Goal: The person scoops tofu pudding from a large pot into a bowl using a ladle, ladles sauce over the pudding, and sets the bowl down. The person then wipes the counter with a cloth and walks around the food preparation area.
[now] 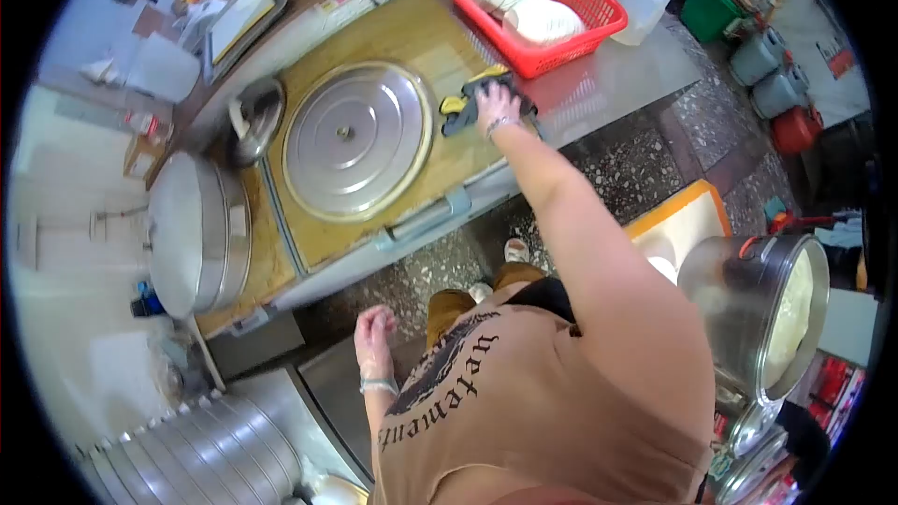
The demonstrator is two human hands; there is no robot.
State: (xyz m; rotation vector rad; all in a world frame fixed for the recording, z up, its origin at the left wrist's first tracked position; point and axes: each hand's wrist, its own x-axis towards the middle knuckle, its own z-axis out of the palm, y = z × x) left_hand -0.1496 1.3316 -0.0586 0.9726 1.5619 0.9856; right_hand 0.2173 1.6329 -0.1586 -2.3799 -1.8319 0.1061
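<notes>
On the wooden worktop (299,65), my right hand (498,105) reaches to a pair of dark grey and yellow gloves (458,114), its fingers resting on them near the worktop's right end. My left hand (375,325) hangs in front of my body with its fingers curled, and what they hold, if anything, is too small to make out. Left of the gloves lies a large round metal lid (357,140) with a small knob. Just behind the gloves is a red plastic basket (552,58) with white rounded items in it.
Metal steamer rings (201,234) stand at the left beside a smaller lid (257,122). Many more stacked rings (206,449) are at lower left. A tall steel pot (725,309) with pale contents stands at right, near an orange-edged board (706,210). A translucent bucket (640,0) sits behind.
</notes>
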